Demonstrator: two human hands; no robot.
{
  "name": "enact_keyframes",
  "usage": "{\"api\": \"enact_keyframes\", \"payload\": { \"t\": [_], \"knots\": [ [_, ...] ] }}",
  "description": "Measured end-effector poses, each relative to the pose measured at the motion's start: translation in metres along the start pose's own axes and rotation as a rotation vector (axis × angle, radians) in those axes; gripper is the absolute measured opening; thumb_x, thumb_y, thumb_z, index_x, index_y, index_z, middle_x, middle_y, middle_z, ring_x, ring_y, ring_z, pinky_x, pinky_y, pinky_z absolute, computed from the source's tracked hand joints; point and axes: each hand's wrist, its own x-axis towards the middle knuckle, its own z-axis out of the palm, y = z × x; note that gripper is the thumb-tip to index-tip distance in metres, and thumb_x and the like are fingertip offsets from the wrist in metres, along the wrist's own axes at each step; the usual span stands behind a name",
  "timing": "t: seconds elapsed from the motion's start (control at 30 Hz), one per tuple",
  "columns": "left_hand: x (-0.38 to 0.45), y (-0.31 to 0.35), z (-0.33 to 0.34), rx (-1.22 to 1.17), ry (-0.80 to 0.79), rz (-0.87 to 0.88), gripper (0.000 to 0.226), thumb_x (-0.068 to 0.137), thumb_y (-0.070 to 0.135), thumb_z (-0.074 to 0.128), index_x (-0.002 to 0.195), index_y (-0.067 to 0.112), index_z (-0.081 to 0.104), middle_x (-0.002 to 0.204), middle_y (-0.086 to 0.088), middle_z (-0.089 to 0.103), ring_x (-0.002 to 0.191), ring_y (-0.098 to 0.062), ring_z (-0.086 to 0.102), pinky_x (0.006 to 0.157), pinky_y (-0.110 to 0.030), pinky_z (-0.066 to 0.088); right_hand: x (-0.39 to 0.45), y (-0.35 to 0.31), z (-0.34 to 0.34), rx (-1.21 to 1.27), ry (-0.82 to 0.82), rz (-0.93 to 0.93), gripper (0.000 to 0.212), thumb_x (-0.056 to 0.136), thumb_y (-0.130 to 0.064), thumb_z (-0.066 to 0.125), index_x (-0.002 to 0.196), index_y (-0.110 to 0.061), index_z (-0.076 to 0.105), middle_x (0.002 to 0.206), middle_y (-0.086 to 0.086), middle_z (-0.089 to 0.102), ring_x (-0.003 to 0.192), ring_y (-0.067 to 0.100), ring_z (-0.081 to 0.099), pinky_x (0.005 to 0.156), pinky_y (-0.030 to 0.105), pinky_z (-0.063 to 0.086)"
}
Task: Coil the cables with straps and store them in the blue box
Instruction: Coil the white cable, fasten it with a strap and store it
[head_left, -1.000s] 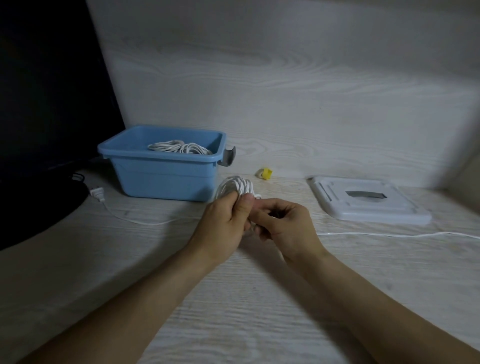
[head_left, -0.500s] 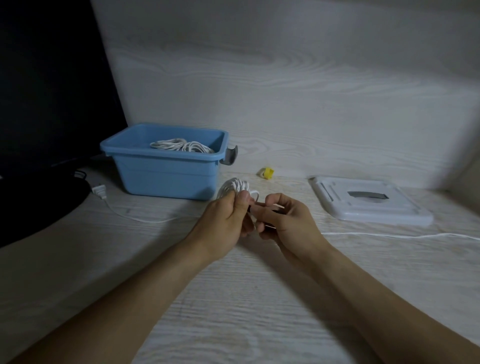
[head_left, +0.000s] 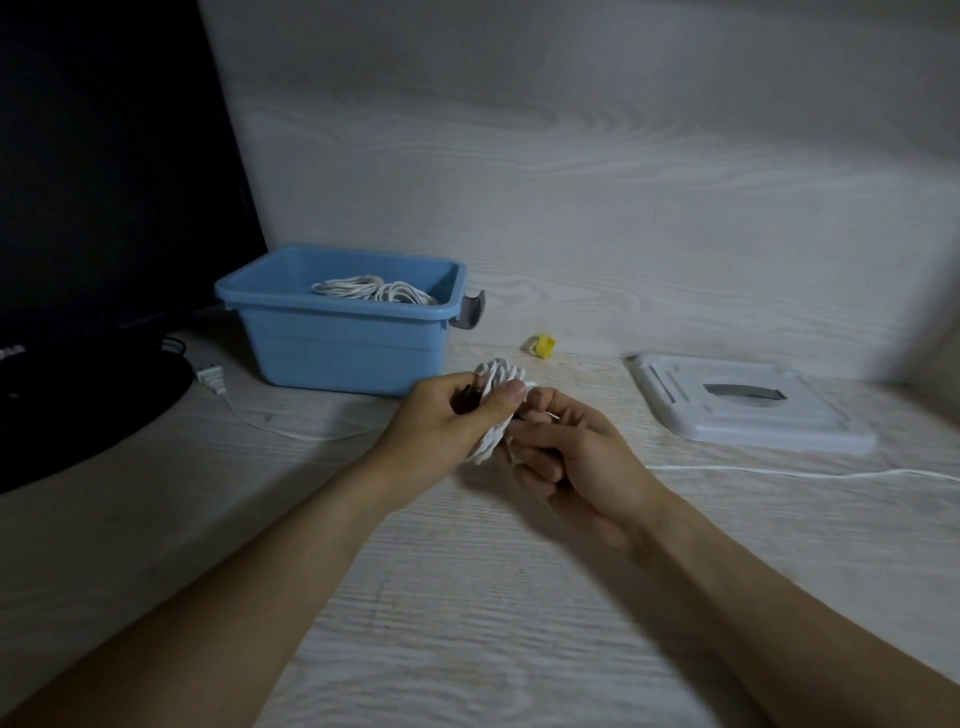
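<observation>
Above the middle of the pale wood-grain table (head_left: 467, 597), both forearms reached in from the near edge and met over a white cable coil (head_left: 496, 395). The left hand (head_left: 447, 421) had its fingers and thumb curled round the bundle, gripping it upright, with a small dark piece that I could not identify showing between its fingers. The right hand (head_left: 576, 457) sat just beside it, fingers bent, pinching the coil's near side; a thin white strand ran off between its fingertips.

Far left of the hands stood the blue box (head_left: 343, 338), with coiled white cables (head_left: 374, 288) already lying inside. A loose white cable (head_left: 779, 472) trailed away to the right across the surface, and another with a plug (head_left: 212, 378) lay to the left. A white lid (head_left: 748, 410) rested flat at the right, a small yellow object (head_left: 543, 345) near the wood-grain back wall (head_left: 623, 156), and a dark monitor (head_left: 104, 182) filled the far left
</observation>
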Motion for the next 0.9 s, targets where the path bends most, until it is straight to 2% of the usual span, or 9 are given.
{"api": "enact_keyframes", "payload": {
  "t": [0.13, 0.27, 0.37, 0.47, 0.57, 0.63, 0.77, 0.83, 0.9],
  "knots": [
    [-0.001, 0.001, 0.001, 0.179, 0.089, 0.122, 0.036, 0.091, 0.04, 0.063, 0.064, 0.016, 0.064, 0.052, 0.002, 0.063, 0.051, -0.009, 0.059, 0.056, -0.024, 0.046, -0.001, -0.003, 0.001, 0.045, 0.024, 0.026, 0.026, 0.089, 0.016, 0.045, 0.088, -0.009, 0.048, 0.053, 0.003, 0.036, 0.036, 0.007, 0.032, 0.037, 0.02, 0.029],
    [-0.003, 0.004, 0.005, 0.461, 0.136, 0.206, 0.035, 0.099, 0.04, 0.049, 0.071, 0.024, 0.059, 0.05, 0.004, 0.057, 0.051, -0.005, 0.058, 0.054, -0.02, 0.044, -0.003, -0.008, 0.006, -0.104, 0.083, -0.027, 0.026, 0.086, 0.019, 0.052, 0.095, -0.005, 0.052, 0.057, 0.009, 0.058, 0.035, 0.01, 0.038, 0.039, 0.021, 0.032],
    [-0.004, 0.003, 0.007, 0.594, 0.135, 0.235, 0.03, 0.103, 0.038, 0.038, 0.077, 0.029, 0.053, 0.055, 0.01, 0.052, 0.057, -0.003, 0.055, 0.055, -0.021, 0.036, -0.006, -0.011, 0.009, -0.436, 0.161, -0.129, 0.023, 0.084, 0.012, 0.067, 0.089, -0.006, 0.053, 0.071, 0.018, 0.064, 0.038, 0.013, 0.046, 0.041, 0.024, 0.037],
    [-0.005, 0.004, 0.01, 0.614, 0.083, 0.212, 0.033, 0.104, 0.038, 0.031, 0.089, 0.024, 0.057, 0.064, 0.008, 0.057, 0.063, -0.006, 0.058, 0.059, -0.028, 0.043, -0.008, -0.009, 0.005, -0.889, 0.187, -0.301, 0.025, 0.084, 0.0, 0.072, 0.084, -0.012, 0.05, 0.081, 0.011, 0.073, 0.045, 0.003, 0.056, 0.044, 0.019, 0.044],
    [-0.007, 0.005, 0.013, 0.657, 0.074, 0.241, 0.035, 0.104, 0.04, 0.028, 0.09, 0.024, 0.056, 0.064, 0.005, 0.058, 0.063, -0.008, 0.058, 0.06, -0.032, 0.045, -0.008, -0.007, 0.001, -1.204, 0.226, -0.482, 0.027, 0.079, -0.007, 0.074, 0.081, -0.017, 0.049, 0.072, 0.0, 0.072, 0.05, 0.003, 0.056, 0.051, 0.01, 0.04],
    [-0.006, 0.003, 0.012, 0.697, 0.081, 0.234, 0.032, 0.104, 0.037, 0.03, 0.084, 0.025, 0.052, 0.06, 0.007, 0.053, 0.059, -0.006, 0.053, 0.058, -0.029, 0.036, -0.007, -0.006, -0.001, -1.353, 0.256, -0.576, 0.025, 0.077, -0.014, 0.076, 0.078, -0.02, 0.052, 0.064, -0.007, 0.067, 0.056, 0.003, 0.057, 0.053, 0.007, 0.038],
    [-0.001, -0.003, 0.003, 0.746, 0.113, 0.16, 0.029, 0.105, 0.031, 0.032, 0.081, 0.023, 0.047, 0.064, 0.011, 0.046, 0.065, -0.014, 0.048, 0.063, -0.029, 0.03, -0.008, -0.005, -0.004, -1.346, 0.152, -0.6, 0.011, 0.079, -0.018, 0.078, 0.082, -0.02, 0.068, 0.067, -0.015, 0.065, 0.063, 0.001, 0.061, 0.059, 0.005, 0.041],
    [0.002, -0.003, -0.002, 0.737, 0.106, 0.15, 0.03, 0.105, 0.03, 0.033, 0.082, 0.021, 0.05, 0.067, 0.012, 0.047, 0.071, -0.017, 0.05, 0.065, -0.03, 0.033, -0.008, -0.006, -0.005, -1.343, 0.059, -0.654, 0.018, 0.078, -0.01, 0.079, 0.094, -0.018, 0.074, 0.081, -0.014, 0.07, 0.068, -0.008, 0.061, 0.067, 0.003, 0.043],
    [0.001, -0.001, -0.006, 0.702, 0.072, 0.185, 0.033, 0.105, 0.028, 0.034, 0.076, 0.025, 0.048, 0.068, 0.011, 0.05, 0.071, -0.017, 0.052, 0.067, -0.031, 0.036, -0.006, -0.007, -0.008, -1.392, -0.05, -0.769, 0.027, 0.079, -0.002, 0.076, 0.104, -0.013, 0.074, 0.092, -0.006, 0.072, 0.078, -0.003, 0.063, 0.074, 0.004, 0.045]
  ]
}}
